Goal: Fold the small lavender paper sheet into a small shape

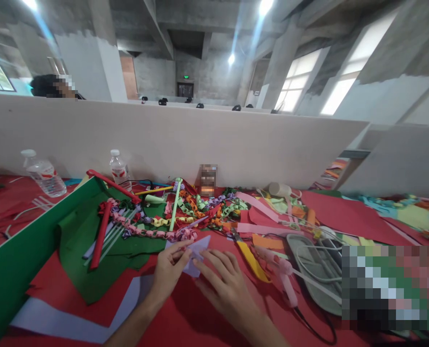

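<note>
A small lavender paper piece (197, 250) lies on the red table cover (200, 318) near the front middle. My left hand (169, 270) pinches its left edge with bent fingers. My right hand (223, 284) lies over its right part, fingers stretched and pressing down on it. Just behind the paper runs a coloured paper chain (156, 233), with more chain loops (203, 207) heaped further back.
Green paper sheets (80, 241) and a red stick (100, 236) lie left. A yellow cutter (250, 260), a pink glue gun (285, 279) and a grey tray (308, 270) sit right. Two water bottles (44, 176) stand by the partition wall (214, 144). Another person's head shows beyond it.
</note>
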Demonstrator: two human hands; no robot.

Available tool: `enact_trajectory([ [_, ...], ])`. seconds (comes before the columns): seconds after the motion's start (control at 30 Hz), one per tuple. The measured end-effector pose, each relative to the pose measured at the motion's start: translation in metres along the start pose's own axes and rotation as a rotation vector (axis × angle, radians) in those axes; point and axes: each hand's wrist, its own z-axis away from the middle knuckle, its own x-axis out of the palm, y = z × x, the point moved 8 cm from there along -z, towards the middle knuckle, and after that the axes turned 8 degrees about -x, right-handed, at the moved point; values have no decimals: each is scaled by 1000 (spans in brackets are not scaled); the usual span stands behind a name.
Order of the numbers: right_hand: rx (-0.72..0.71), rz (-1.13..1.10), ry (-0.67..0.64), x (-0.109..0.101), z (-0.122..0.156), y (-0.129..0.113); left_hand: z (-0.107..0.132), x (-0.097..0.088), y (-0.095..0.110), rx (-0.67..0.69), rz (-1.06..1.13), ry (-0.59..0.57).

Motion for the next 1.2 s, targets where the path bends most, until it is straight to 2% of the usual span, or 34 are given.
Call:
enact_trajectory([
  [0.1,46,-58,1,-1,1,9,1,-2,1,30,-52,-6],
  [0.2,123,-188,103,-9,4,18,1,-1,-3,3,-62,-50],
  [0.3,364,-419,206,-9,11,34,2,4,-3,9,-83,-128],
  [0.4,664,-685,260,6,22,49,4,10,6,103,-165,-162],
  [0.5,770,-907,293,21,26,53,4,15,8,93,-175,-188],
  [0.57,784,-961,297,25,26,53,4,17,4,51,-179,-204],
  [0.7,807,-922,233,27,30,53,6,18,-2,36,-245,-206],
  [0.87,628,-712,162,12,22,49,9,20,-2,11,-291,-211],
  [1.07,468,-571,212,-2,14,43,17,25,7,-16,-258,-243],
  [1.2,396,-433,270,-11,16,41,19,28,4,-45,-276,-250],
])
